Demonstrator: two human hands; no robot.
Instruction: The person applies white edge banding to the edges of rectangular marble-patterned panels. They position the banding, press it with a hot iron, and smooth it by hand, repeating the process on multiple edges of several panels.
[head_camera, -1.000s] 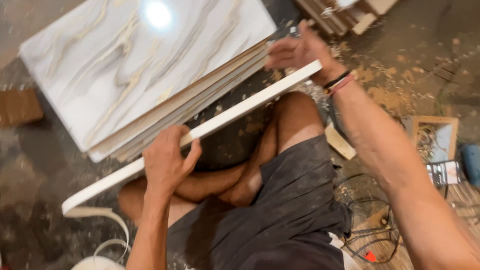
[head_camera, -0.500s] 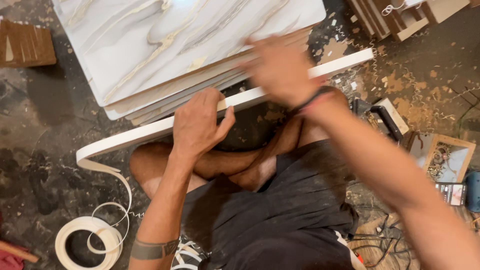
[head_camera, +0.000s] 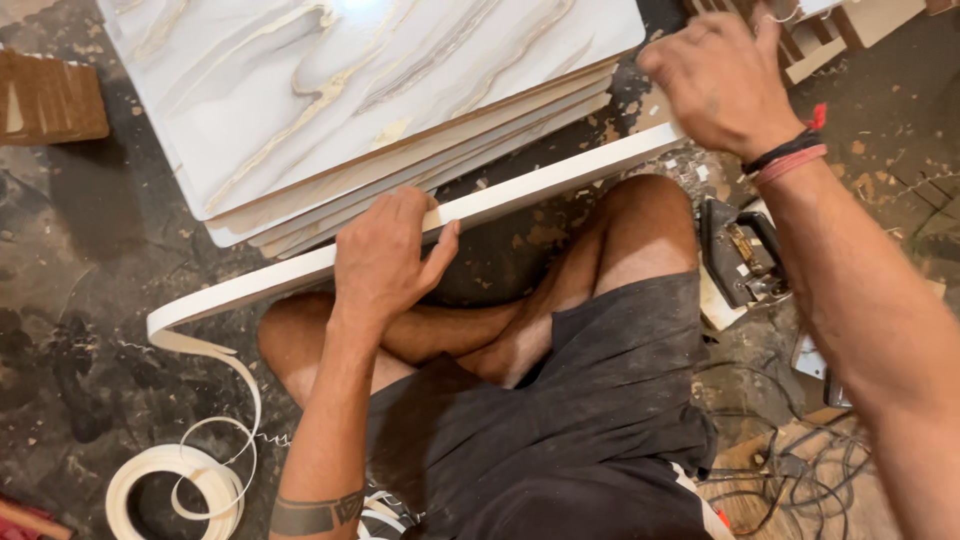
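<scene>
Across my knees stands the white board (head_camera: 540, 190) on its thin edge, so my left hand (head_camera: 385, 255) clamps over it to stop tipping. My right hand (head_camera: 720, 80) hovers at two o'clock, fingers curled, holding nothing I can see. White tape (head_camera: 215, 355) trails to seven o'clock; stacked panels (head_camera: 330, 100) crowd twelve o'clock.

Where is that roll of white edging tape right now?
The roll of white tape lies on the floor at bottom left of the head view, beside the left forearm, its loose strip curling up to the white board's end.

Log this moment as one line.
left hand: grips white board edge | right hand: raised, empty | tape roll: on floor
</scene>
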